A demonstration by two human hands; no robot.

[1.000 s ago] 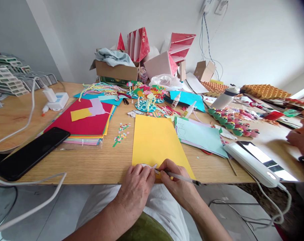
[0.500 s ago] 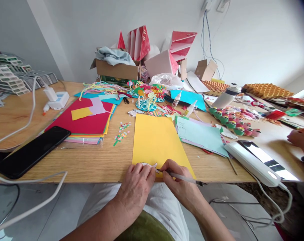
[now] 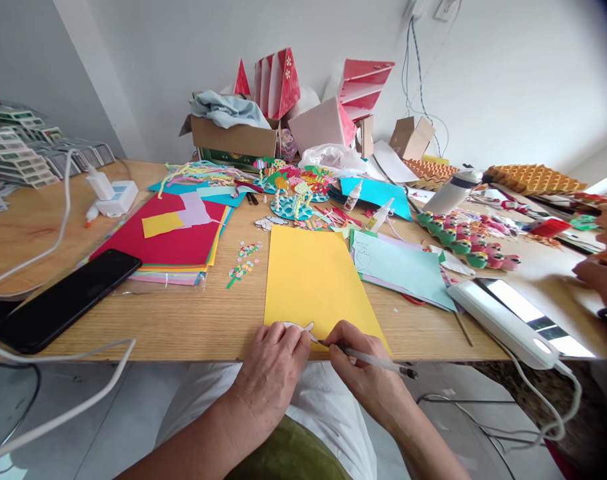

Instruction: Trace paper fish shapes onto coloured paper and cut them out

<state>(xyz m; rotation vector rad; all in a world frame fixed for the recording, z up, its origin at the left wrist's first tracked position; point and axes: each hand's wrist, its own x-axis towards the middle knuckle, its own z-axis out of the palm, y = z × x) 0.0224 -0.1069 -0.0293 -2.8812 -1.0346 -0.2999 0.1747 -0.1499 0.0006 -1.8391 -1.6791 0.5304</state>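
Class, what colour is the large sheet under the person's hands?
The large sheet is plain yellow, best seen in the head view.

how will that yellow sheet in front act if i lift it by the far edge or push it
The yellow sheet looks thin, so it's probably light and may sag when lifted. It lies flat on the table, so a push could slide it, though the left hand over its near end might hold it back.

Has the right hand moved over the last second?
Yes, slightly: judged against the yellow sheet, the right hand has shifted rightward, away from the left hand.
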